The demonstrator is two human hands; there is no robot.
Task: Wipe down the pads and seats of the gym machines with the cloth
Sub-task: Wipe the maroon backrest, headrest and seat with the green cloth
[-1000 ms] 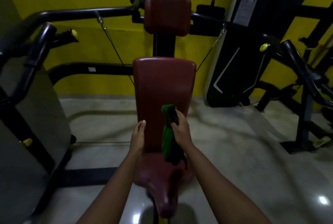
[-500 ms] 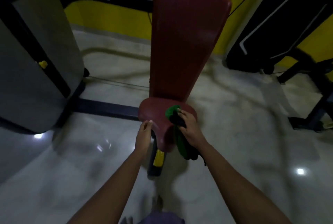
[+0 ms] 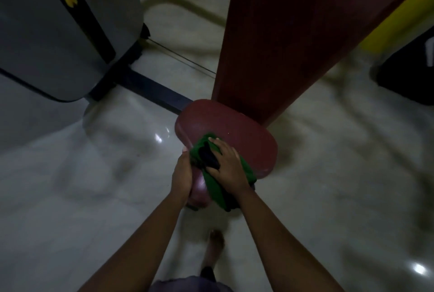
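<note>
While the tall maroon back pad (image 3: pixel 293 33) rises behind, the maroon seat (image 3: pixel 246 141) below it carries the green cloth (image 3: pixel 215 186) on its front left part. Right hand (image 3: pixel 229 167) presses down on the cloth, fingers spread; left hand (image 3: pixel 182 174) rests straight-fingered against the seat's left edge.

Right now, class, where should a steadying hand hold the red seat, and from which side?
Probably the narrow front end of the seat, from the left: it tapers there, while the right hand presses the green cloth on top.
</note>
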